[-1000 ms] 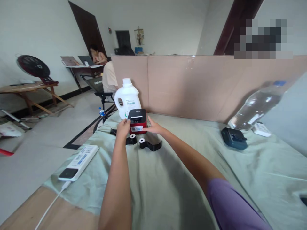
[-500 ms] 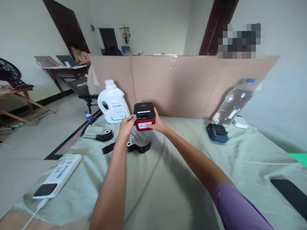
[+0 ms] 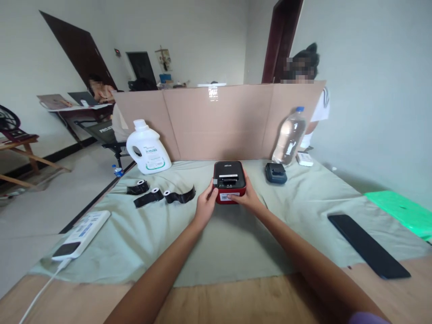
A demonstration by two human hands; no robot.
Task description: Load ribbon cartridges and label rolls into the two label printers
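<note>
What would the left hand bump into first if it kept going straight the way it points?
The left hand already touches the small red-and-black box-shaped printer. Past that, probably the brown cardboard screen, though depth is hard to judge.

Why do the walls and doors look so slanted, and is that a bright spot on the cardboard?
In the head view, the wide lens bends the edges, so the left door leans sharply. A pale glare patch sits on the cardboard screen. Light is soft daylight; both hands, left hand and right hand, on the red printer, look sharp.
</note>
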